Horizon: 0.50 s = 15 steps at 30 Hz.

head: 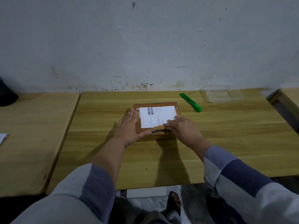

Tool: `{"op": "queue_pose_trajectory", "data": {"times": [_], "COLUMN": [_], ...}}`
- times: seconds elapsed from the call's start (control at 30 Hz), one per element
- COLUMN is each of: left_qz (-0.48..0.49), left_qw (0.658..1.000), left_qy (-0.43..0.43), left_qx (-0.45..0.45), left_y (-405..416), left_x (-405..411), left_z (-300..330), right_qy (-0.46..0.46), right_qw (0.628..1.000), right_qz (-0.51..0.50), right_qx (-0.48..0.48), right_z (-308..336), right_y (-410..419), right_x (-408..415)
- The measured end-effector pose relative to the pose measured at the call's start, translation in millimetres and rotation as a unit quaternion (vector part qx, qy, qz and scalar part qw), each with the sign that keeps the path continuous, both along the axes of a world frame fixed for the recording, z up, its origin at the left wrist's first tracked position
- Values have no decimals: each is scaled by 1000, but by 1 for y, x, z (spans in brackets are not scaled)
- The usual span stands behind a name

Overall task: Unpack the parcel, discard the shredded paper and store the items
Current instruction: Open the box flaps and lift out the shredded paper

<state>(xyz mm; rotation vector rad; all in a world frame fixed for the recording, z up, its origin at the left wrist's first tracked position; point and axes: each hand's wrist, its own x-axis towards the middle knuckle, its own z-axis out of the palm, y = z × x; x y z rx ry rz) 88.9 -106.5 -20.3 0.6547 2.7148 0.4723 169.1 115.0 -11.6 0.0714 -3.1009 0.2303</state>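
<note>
One head-worn wide-angle view, looking forward and down from close above the wooden table [210, 143]: wall [145, 38] fills the upper half, both forearms reach in from the bottom corners, floor at bottom centre.

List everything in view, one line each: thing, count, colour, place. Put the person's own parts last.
parcel: one, brown cardboard, closed, middle of the centre table
shipping label: one, white with barcode, on the parcel's top
utility knife: one, green, right of and behind the parcel
plastic container: one, clear, empty, far right of the centre table
tables: three, light wood, side by side against the wall
dark object: one, black, far left table, cut off by the frame
paper: one, white, left edge, partly seen
left hand: flat against the parcel's left side
right hand: fingertips at the label's near right corner
sandalled foot: one, below the table
</note>
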Motion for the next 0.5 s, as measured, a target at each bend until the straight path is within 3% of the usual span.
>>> {"op": "queue_pose_trajectory", "data": {"times": [0.27,0.5], "left_qz": [50,87], "left_qw": [987,939], "left_qy": [62,147], "left_qx": [136,299], "left_y": [5,17], "left_x": [-2,-18], "left_z": [22,51], "right_qy": [149,255], "right_qw": [988,956], "right_qz": [0,-24], "right_qx": [-50,-144], "right_z": [17,43], "right_y": [5,11], "right_x": [-11,-39]}}
